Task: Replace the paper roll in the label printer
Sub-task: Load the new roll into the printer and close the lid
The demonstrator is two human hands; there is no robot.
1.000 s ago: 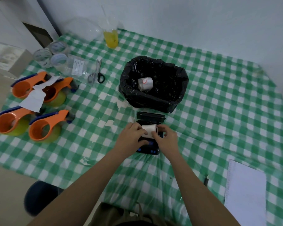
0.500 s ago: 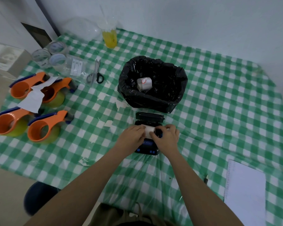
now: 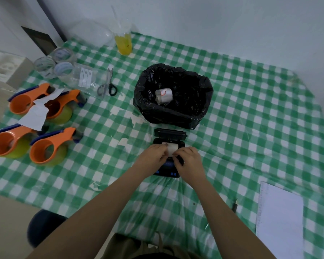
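Pad: a white pad (image 3: 281, 219) lies at the near right of the checked cloth (image 3: 251, 113), with a dark pen (image 3: 234, 206) just left of it.
Stool: a dark round stool (image 3: 42, 226) shows below the cloth's near left edge.
Left hand: the left hand (image 3: 151, 158) has its fingers curled, pinching the left end of the roll.
Right hand: the right hand (image 3: 188, 161) rests over the printer's front, its fingers curled and pinching the roll's near right edge.
Roll: the white roll (image 3: 171, 147) sits in the open bay of the printer.
Printer: the black printer (image 3: 168, 156) lies near the cloth's middle, its lid (image 3: 170, 133) tipped back toward the bin.
Dispensers: four orange dispensers (image 3: 49, 146) stand at the left; a paper scrap (image 3: 36, 114) lies across the far pair.
Bin: a black-lined bin (image 3: 173, 96) just behind the printer holds a spent roll (image 3: 163, 96).
Scissors: scissors (image 3: 108, 84) lie left of the bin, beside a clear bag (image 3: 84, 77) and tape rolls (image 3: 52, 64).
Cup: a cup (image 3: 123, 41) of yellow drink stands at the far edge.
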